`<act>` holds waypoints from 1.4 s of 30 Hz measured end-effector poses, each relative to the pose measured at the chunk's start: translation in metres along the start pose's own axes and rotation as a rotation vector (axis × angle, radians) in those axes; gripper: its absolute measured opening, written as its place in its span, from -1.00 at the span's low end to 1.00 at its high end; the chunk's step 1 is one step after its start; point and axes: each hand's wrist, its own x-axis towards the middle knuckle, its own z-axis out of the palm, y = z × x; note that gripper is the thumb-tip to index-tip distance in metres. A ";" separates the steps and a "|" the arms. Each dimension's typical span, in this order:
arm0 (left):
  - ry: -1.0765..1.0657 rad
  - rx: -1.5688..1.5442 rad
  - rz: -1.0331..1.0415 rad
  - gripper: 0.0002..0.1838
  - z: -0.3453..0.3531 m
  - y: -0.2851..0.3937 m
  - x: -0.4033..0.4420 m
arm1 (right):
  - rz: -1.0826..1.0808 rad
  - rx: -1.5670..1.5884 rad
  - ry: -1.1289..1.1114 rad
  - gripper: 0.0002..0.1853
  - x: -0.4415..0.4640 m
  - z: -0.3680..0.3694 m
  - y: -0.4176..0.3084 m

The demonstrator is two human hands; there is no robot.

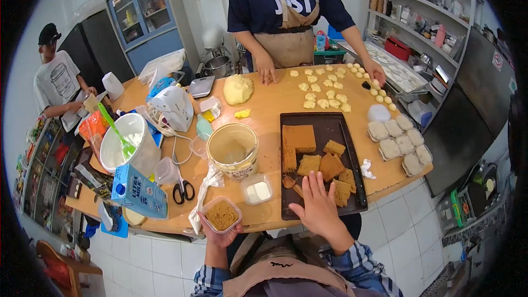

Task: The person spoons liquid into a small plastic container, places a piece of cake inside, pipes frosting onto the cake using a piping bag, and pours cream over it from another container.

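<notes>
My left hand (219, 238) grips a small clear plastic container (240, 221) from below, at the front edge of the table. Brown cake crumbs (221, 214) fill it. Over the near part of a dark baking tray (338, 127), my right hand (319, 209) is spread with fingers apart, holding nothing. Its fingertips are by the broken pieces of brown cake (331, 167); whether they touch is unclear. A larger uncut block of cake (301, 138) lies at the tray's far left corner. Behind the container stands a small tub of white blocks (257, 192).
A large bucket (233, 148), black scissors (183, 191), a blue carton (139, 192) and a white mixing bowl (148, 151) crowd the left. Across the table, a co-worker (286, 27) handles dough balls (379, 94). Packed clear boxes (404, 143) stand right. Another person (60, 82) is far left.
</notes>
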 end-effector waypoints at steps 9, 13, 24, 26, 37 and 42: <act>0.127 -0.123 0.004 -0.11 0.011 -0.007 -0.005 | -0.097 0.165 0.098 -0.35 -0.042 -0.006 -0.020; 0.046 -0.181 -0.036 -0.03 0.023 -0.016 -0.006 | -0.129 0.200 0.119 -0.40 -0.045 -0.007 -0.018; 0.135 -0.355 -0.076 0.08 0.043 -0.020 -0.017 | -0.092 0.142 0.082 -0.44 -0.049 -0.006 -0.023; 0.116 -0.359 -0.086 0.08 0.042 -0.017 -0.019 | -0.086 0.142 0.079 -0.44 -0.049 -0.006 -0.027; -0.268 -0.255 -0.121 -0.07 0.024 -0.008 -0.014 | -0.046 0.135 0.240 -0.47 -0.024 -0.006 -0.035; -0.097 -0.265 -0.164 0.00 0.021 -0.018 -0.005 | -0.055 0.142 0.280 -0.74 -0.011 -0.003 -0.033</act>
